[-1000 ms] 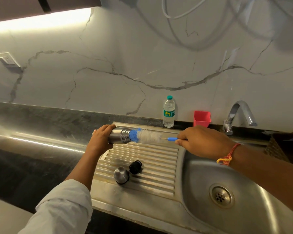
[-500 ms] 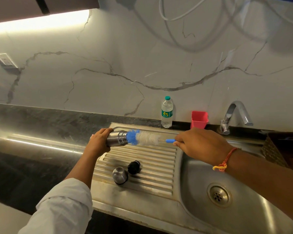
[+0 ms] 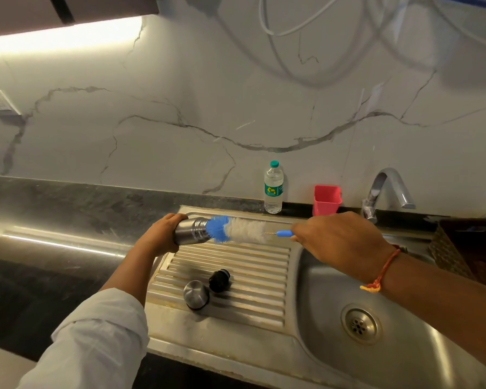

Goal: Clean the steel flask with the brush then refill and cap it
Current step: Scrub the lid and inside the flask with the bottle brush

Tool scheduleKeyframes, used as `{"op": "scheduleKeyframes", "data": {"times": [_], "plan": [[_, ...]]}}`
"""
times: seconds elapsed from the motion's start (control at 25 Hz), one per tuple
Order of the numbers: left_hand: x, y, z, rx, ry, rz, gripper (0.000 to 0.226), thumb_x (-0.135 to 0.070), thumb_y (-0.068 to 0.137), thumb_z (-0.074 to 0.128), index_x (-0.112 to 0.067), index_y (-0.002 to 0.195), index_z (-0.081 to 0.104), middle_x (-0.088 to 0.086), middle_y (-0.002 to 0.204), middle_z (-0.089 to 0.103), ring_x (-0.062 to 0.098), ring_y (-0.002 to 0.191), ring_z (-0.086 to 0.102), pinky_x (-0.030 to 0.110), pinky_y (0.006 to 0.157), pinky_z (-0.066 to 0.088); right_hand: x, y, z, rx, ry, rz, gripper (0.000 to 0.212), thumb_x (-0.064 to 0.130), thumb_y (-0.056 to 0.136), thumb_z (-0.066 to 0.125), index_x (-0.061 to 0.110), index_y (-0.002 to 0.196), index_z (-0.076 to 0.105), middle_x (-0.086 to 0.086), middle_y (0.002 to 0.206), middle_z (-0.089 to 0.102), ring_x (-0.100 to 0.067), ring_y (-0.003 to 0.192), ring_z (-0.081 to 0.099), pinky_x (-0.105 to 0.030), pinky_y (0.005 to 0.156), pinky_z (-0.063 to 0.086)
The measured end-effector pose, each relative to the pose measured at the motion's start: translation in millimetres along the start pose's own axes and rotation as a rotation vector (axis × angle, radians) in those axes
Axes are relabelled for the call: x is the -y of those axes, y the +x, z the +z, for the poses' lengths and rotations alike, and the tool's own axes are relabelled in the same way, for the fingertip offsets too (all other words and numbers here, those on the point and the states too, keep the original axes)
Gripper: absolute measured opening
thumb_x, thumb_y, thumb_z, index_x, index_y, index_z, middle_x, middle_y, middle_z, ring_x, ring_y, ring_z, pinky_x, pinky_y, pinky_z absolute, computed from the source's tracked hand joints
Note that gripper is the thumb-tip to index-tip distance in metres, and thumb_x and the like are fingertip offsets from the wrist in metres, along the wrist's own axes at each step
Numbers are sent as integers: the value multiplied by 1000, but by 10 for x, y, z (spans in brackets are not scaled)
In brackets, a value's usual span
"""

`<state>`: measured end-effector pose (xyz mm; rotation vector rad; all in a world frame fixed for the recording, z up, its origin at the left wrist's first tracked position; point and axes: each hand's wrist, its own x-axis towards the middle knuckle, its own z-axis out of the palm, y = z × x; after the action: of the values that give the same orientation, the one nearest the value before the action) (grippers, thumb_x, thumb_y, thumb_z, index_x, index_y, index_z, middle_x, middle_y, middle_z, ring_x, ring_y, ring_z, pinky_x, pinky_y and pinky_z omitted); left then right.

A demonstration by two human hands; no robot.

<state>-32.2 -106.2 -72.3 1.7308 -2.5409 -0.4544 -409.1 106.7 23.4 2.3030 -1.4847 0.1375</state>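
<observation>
My left hand (image 3: 159, 234) grips the steel flask (image 3: 191, 231), held on its side above the ribbed drainboard with its mouth pointing right. My right hand (image 3: 337, 242) holds the blue handle of the bottle brush (image 3: 242, 229). The brush's blue tip bristles sit at the flask's mouth; the white bristles are outside it. On the drainboard (image 3: 250, 279) below lie the steel cap (image 3: 196, 294) and the black stopper (image 3: 219, 280), side by side.
A clear water bottle (image 3: 273, 189) with a green cap stands at the wall behind the drainboard, with a red cup (image 3: 326, 200) to its right. The tap (image 3: 385, 189) rises over the sink basin (image 3: 334, 293). A dark woven basket (image 3: 469, 248) sits at the right.
The brush has stayed at the flask's mouth, shifting only slightly. Both hands keep their hold.
</observation>
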Motion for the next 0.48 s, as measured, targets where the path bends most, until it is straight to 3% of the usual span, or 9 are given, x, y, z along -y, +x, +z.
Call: {"op": "scheduleKeyframes", "data": {"times": [0.08,0.16,0.32,0.36,0.48], "plan": [[6,24,-3,-70,19,15,85,0,69,85,-24,143,50,6,141,54,30,122,57,52,109,45,-15,40,-30,186,299,152,29,48,102,40,33,92,62,10,65,51,-7,52,41,-25,49,33],[-2,43,6,-152,79,44,83,-1,69,85,-22,143,52,7,142,55,33,125,56,57,111,39,-26,117,-71,385,640,310,29,45,100,48,31,84,67,8,65,53,-6,57,47,-26,55,38],[18,79,31,-281,144,80,82,0,66,88,-20,138,55,9,136,59,35,126,56,63,107,37,-96,151,-99,613,1197,663,28,39,98,57,21,90,77,5,56,42,-9,45,32,-23,41,25],[38,86,35,-294,150,73,82,-1,66,88,-20,138,55,9,136,60,35,126,56,64,108,37,-112,156,-106,628,1205,677,28,39,99,57,21,91,77,5,56,42,-9,44,32,-23,42,25],[86,113,45,-294,139,28,85,-3,65,90,-22,139,53,8,137,59,34,125,57,64,109,37,-143,196,-52,514,824,490,28,39,100,53,25,89,75,8,61,51,-8,54,44,-23,52,34]]}}
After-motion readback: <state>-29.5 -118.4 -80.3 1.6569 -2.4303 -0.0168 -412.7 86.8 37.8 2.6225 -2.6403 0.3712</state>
